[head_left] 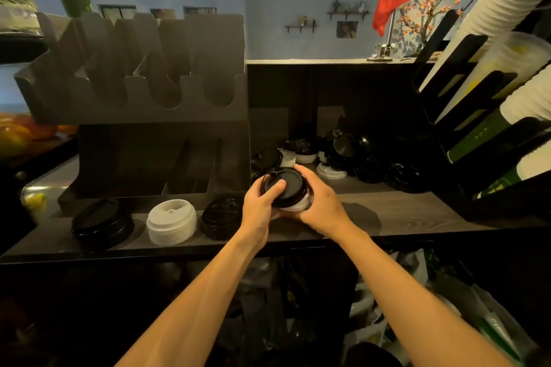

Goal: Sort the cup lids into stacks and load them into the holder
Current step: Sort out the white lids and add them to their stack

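The left hand (262, 202) and right hand (320, 202) both curl round a small bundle of lids (287, 188), black on top and white beneath, just above the counter (402, 211). These look like thin plastic: probably light, springy and slick, best gripped by the rims. Three sorted stacks stand to the left: a black stack (103, 222), a white stack (172, 222) and a second black stack (222, 214). The loose pile (346, 155) behind is too jumbled to count. One grey holder (143, 83) stands above.

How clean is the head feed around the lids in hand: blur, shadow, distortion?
Head view: dim warm light; held lids, left hand and right hand sharp; loose lid pile behind sinks into shadow; cup stacks at right edge blurred and bowed by the wide lens.
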A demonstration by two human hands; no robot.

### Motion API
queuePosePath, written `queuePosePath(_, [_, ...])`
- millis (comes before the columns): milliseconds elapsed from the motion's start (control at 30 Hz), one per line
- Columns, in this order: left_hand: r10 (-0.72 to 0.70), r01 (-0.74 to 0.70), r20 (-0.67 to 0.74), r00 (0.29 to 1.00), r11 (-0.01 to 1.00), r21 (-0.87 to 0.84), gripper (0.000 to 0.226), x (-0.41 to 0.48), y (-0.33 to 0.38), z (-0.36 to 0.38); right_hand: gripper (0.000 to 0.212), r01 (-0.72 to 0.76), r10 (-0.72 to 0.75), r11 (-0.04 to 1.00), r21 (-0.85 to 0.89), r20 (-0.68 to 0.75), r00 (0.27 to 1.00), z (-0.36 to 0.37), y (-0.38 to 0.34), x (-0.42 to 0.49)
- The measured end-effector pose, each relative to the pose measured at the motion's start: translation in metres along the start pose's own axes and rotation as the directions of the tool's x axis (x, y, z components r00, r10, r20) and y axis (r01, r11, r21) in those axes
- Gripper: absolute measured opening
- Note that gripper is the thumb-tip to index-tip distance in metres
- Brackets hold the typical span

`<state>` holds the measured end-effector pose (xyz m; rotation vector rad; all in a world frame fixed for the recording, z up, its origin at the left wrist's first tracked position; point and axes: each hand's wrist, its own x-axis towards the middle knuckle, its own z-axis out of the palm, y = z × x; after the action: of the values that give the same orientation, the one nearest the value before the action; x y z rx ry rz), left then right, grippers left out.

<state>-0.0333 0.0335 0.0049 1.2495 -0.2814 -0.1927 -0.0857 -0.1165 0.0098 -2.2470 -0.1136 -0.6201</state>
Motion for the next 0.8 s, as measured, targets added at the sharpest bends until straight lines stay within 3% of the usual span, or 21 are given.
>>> queuePosePath(100, [-0.031, 0.030, -0.041, 0.999, 0.999, -0.026, 0.054, -0.001, 0.001, 0.002, 0.104, -0.038, 0.039, 0.999, 0.027, -0.051, 0.998, 0.000, 0.001, -0.001])
queuePosePath(267, [-0.081, 0.075, -0.065, 0.995, 0.993, -0.094, 0.043, -0.004, 0.005, 0.000, 0.106, -0.025, 0.022, 0.996, 0.090, 0.037, 0.999, -0.001, -0.003, -0.007])
queuePosePath(367, [-0.080, 0.077, -0.036, 0.996, 0.993, -0.091, 0.042, -0.008, 0.013, -0.003, 0.101, -0.036, 0.039, 0.997, 0.075, -0.048, 0.998, 0.000, -0.005, -0.009])
queuePosePath(467, [0.063, -0.057, -0.049, 0.997, 0.992, 0.114, 0.038, -0.014, 0.029, -0.009, 0.104, 0.023, -0.024, 1.000, -0.008, -0.147, 0.989, 0.003, -0.010, -0.009])
queuePosePath(633, [0.295, -0.252, -0.080, 0.952, 0.905, 0.342, 0.038, -0.024, 0.056, -0.029, 0.110, 0.078, -0.102, 0.990, -0.120, -0.207, 0.973, 0.016, -0.032, 0.002])
queuePosePath(800, [0.377, -0.309, -0.172, 0.910, 0.894, 0.325, 0.035, -0.033, 0.078, -0.069, 0.096, 0.142, -0.173, 0.979, -0.146, -0.234, 0.957, 0.045, -0.057, 0.010])
